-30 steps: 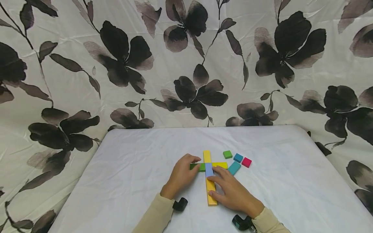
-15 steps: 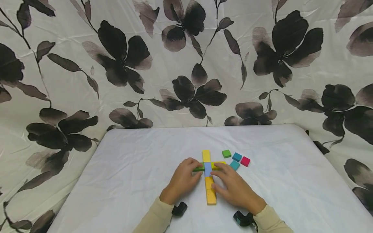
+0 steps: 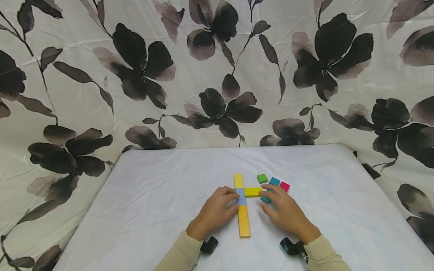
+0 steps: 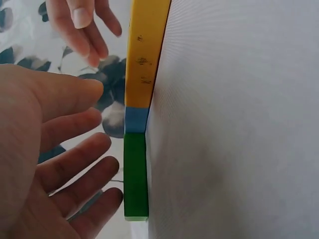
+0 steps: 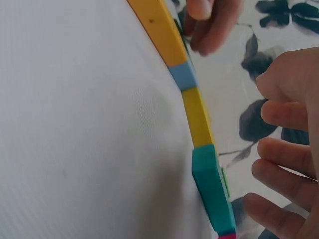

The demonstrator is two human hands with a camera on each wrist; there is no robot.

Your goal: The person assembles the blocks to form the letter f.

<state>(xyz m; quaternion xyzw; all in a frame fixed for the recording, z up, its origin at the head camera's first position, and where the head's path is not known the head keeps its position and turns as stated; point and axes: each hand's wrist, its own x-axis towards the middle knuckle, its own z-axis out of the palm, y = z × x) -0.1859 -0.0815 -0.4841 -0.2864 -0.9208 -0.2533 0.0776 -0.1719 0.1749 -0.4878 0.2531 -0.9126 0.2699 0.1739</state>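
Observation:
Wooden blocks form a cross on the white cloth. A light blue block (image 3: pixel 240 196) is its centre, with a yellow block (image 3: pixel 238 181) beyond it and a long orange-yellow block (image 3: pixel 243 221) on the near side. To the right runs another yellow block (image 3: pixel 252 192); to the left, a green block (image 4: pixel 135 174) mostly hidden in the head view. My left hand (image 3: pixel 217 209) hovers beside the centre, fingers relaxed, holding nothing. Loosely bent and without a block, the fingers of my right hand (image 3: pixel 288 212) overlap the yellow arm's end and a teal block (image 5: pixel 212 186).
Beyond my right hand lie a small green block (image 3: pixel 262 178), a small blue block (image 3: pixel 274 181) and a red block (image 3: pixel 285 186). A black wrist camera (image 3: pixel 209 245) sits at each sleeve. Behind the table (image 3: pixel 152 169) hangs a flower-printed cloth (image 3: pixel 217 56).
My right hand has drawn away to the right from the centre, uncovering the near block and the right yellow arm. My left hand has shifted right and now covers most of the green arm.

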